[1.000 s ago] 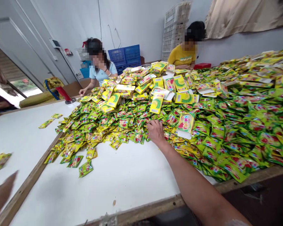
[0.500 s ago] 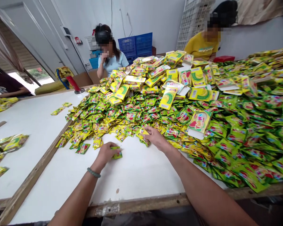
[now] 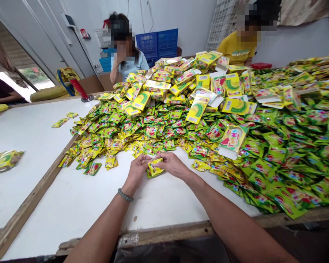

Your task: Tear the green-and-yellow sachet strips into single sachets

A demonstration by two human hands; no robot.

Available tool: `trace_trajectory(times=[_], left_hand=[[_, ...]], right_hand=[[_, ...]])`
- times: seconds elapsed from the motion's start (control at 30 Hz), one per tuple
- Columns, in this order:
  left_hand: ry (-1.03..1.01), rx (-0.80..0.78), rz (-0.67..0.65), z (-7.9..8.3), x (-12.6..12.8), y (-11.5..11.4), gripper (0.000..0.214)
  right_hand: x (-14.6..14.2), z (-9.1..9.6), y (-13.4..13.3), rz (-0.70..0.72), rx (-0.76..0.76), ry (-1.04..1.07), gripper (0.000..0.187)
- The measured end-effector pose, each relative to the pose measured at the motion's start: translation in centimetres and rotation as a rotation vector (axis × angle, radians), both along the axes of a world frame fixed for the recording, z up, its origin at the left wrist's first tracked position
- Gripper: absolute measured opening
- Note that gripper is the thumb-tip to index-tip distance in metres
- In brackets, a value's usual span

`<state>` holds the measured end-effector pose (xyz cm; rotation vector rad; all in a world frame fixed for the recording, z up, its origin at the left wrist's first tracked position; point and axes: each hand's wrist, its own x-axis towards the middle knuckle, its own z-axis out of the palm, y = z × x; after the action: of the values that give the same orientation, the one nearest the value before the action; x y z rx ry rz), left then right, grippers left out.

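Yellow packet (image 3: pixel 155 168) is pinched in the right hand (image 3: pixel 173 166), just below center frame, over the white tabletop (image 3: pixel 161 204). Left hand (image 3: pixel 137 170) is curled at its left edge, can't tell what that one's gripping. Huge pile of packets (image 3: pixel 200 132) behind, yellow boxes (image 3: pixel 178 87) heaped on it, plus a co-worker (image 3: pixel 234 47) in yellow, upper right.

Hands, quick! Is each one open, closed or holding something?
Left hand: curled closed at the yellow packet's left edge; exact grip hidden.
Right hand: closed, holding that yellow packet.
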<state>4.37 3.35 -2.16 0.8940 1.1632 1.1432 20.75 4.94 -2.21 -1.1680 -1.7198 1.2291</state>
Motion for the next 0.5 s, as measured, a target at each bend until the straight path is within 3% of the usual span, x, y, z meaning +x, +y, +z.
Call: trace_trajectory(times=[0.13, 0.27, 0.37, 0.5], left_hand=[[-0.135, -0.054, -0.037, 0.89, -0.16, -0.60, 0.027], [-0.131, -0.054, -0.086, 1.13, -0.66, -0.80, 0.036], [-0.151, -0.068, -0.077, 1.06, -0.72, -0.71, 0.037], [-0.071, -0.002, -0.069, 1.05, -0.45, -0.85, 0.038]], right_hand=[[-0.77, 0.01, -0.42, -0.119, 0.008, -0.094, 0.020], [-0.71, -0.23, -0.24, -0.149, -0.045, -0.004, 0.028], [-0.47, -0.26, -0.08, -0.111, -0.195, 0.151, 0.039], [-0.67, 0.42, -0.91, 0.105, -0.276, 0.223, 0.038]])
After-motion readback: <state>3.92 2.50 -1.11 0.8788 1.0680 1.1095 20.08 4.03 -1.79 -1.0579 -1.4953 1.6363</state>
